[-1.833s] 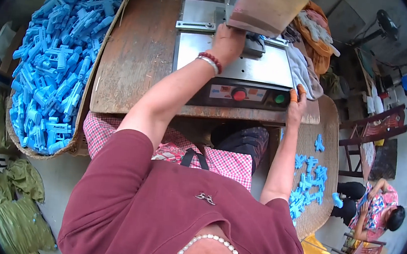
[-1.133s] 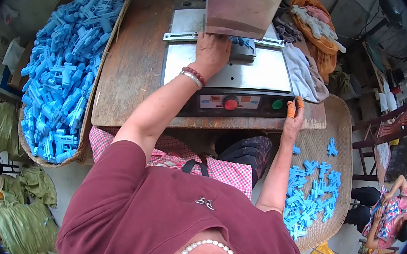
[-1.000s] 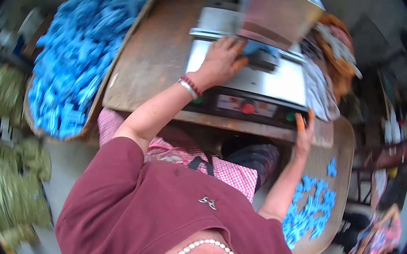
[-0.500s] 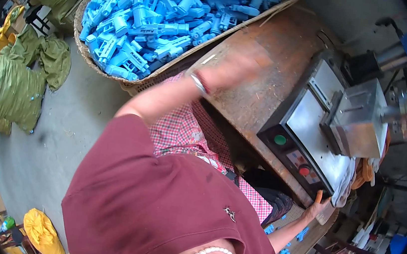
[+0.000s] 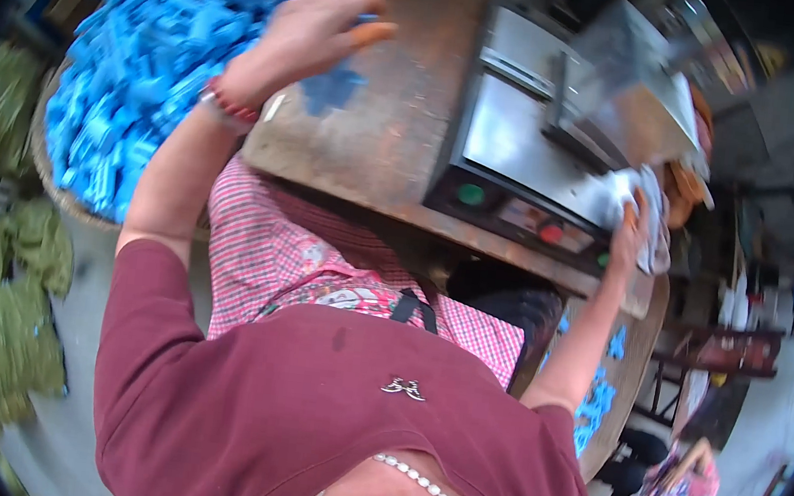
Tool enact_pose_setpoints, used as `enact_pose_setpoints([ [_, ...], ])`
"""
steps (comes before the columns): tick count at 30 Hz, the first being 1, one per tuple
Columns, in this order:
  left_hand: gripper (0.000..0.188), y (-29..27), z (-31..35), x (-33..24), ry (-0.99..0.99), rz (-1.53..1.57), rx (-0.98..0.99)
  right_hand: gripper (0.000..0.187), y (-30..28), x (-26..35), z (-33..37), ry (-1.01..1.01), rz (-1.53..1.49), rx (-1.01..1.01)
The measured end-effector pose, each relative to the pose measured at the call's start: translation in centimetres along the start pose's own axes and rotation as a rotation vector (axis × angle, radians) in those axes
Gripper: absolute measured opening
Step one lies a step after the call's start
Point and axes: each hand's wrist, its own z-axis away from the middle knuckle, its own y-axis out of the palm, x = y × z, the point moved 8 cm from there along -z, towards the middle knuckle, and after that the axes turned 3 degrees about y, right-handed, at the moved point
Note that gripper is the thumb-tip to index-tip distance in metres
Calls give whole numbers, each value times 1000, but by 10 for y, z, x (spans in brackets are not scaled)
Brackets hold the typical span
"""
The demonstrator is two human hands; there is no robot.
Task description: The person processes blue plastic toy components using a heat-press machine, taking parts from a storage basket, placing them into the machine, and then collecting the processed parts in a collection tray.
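Observation:
My left hand [image 5: 313, 38], with a red beaded bracelet and a bangle at the wrist, is raised over the table's left part beside the heap of blue plastic toy guns [image 5: 169, 56]. Its fingers are bent together, one tip covered in orange, with a bit of blue showing between them. Just below it is a blurred blue piece [image 5: 332, 89]. At the right front corner of a metal-topped machine [image 5: 526, 145], my right hand [image 5: 629, 225] has its fingers on a pale grey cloth [image 5: 653, 218], seemingly gripping it; motion blurs the detail.
The machine has a green button [image 5: 471, 195], a red knob [image 5: 551, 231] and a metal box [image 5: 631, 89] on top. Blue pieces [image 5: 594, 408] lie on a lower surface beside my right arm. Another person [image 5: 673, 490] sits at the lower right. Green sacks [image 5: 0, 340] stand at the left.
The view has turned. My left hand has moved back over the table's left side, near the blue heap. My right hand has gone from the machine's front corner up onto the cloth.

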Motion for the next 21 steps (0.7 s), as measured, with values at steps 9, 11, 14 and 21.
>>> enact_pose_setpoints([
  [9,86,136,-95,-80,53,706,-10,11,74,49,-56,-332,-167,95],
  [11,89,132,-43,-97,162,588,85,13,60,43,-63,-318,-125,9],
  [14,72,136,5,-106,155,594,203,17,58,57,-70,-337,-69,-143],
  [21,38,117,-23,-167,197,341,-426,27,-175,81,55,-268,117,-702],
])
